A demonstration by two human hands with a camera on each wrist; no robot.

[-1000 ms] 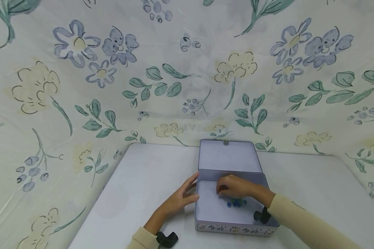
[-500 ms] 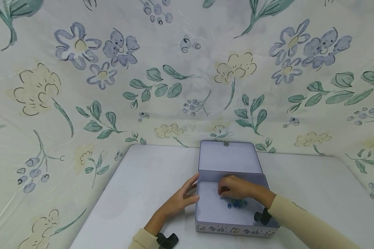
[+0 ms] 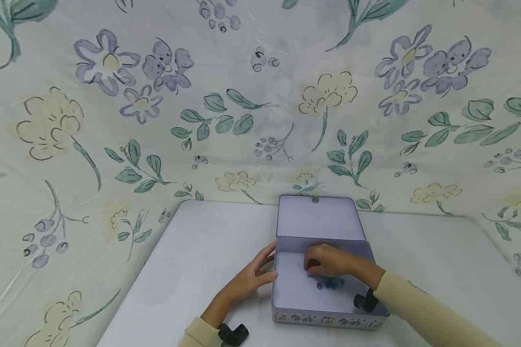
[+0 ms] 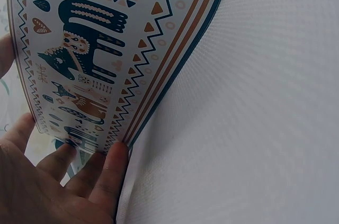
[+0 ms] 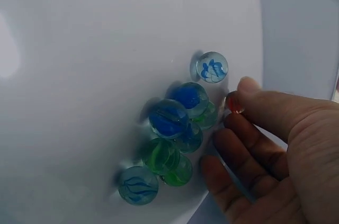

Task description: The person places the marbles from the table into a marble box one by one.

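Observation:
A lidded tin box with its lid raised stands on the table, its sides printed with animals and triangles. My left hand rests against the box's left wall, fingers spread along it; the left wrist view shows the fingertips on the printed side. Inside the box, my right hand pinches a red marble between thumb and forefinger, partly hidden by them. Close beside the fingers, several blue and green glass marbles lie in a cluster on the box floor. A clear marble with blue swirls sits slightly apart.
The white table extends on both sides of the box. Behind it hangs a flower-printed sheet. A black wrist camera on the right arm overhangs the box's front right corner; another wrist camera is on the left wrist.
Over the last second my right hand has shifted very slightly to the right inside the box. The left hand and the box stay where they were.

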